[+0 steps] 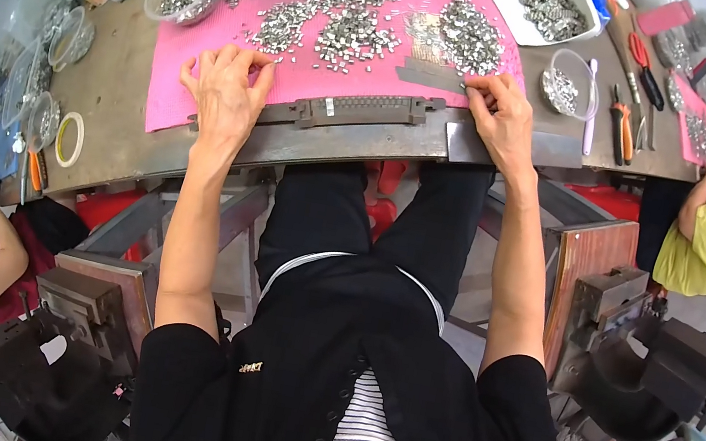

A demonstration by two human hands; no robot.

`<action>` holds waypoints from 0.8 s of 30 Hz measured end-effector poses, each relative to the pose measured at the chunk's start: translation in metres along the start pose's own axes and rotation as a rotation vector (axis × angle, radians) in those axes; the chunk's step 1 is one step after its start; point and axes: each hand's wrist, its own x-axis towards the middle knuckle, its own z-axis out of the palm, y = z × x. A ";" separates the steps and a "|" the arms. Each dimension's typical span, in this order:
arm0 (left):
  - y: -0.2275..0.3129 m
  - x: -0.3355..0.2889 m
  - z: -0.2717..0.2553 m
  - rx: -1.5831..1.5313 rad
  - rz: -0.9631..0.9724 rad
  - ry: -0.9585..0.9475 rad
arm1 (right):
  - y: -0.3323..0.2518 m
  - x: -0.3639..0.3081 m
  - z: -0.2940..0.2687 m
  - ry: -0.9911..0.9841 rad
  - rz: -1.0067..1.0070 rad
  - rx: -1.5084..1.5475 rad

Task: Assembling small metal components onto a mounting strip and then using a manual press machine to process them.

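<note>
I take my bearings from the dark slotted bar [380, 114] lying along the near side of the table [111, 77]. Well to its left is a roll of tape [60, 138]. Over the bar's left end, the left hand [227, 92] reaches onto the pink mat [169, 101], thumb and forefinger curved toward each other beside the fringe of the loose metal pieces [357, 42], which lie heaped beyond the bar. One bright piece [329, 106] sits on the bar, left of its middle. Just beyond the bar's right end is a flat grey strip [433, 76], where the right hand [507, 123] brings thumb and forefinger close at the strip's right tip. From this height I can't make out whether either pinch holds anything. Farther right of the bar stands a clear tub [585, 74], then an orange-handled tool [621, 127].

For clean picking, I'd take single pieces from the thin fringe, pinch with the very fingertips, and keep both wrists clear of the bar so the bright piece isn't nudged.
</note>
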 end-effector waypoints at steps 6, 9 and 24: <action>0.019 -0.006 -0.005 -0.166 0.124 -0.024 | -0.003 0.003 0.007 -0.004 -0.014 -0.050; 0.043 -0.010 -0.008 -0.376 0.235 -0.075 | -0.003 0.003 0.010 0.021 -0.021 -0.069; 0.051 -0.011 -0.002 -0.511 0.295 -0.162 | -0.009 0.001 0.011 0.000 -0.139 -0.112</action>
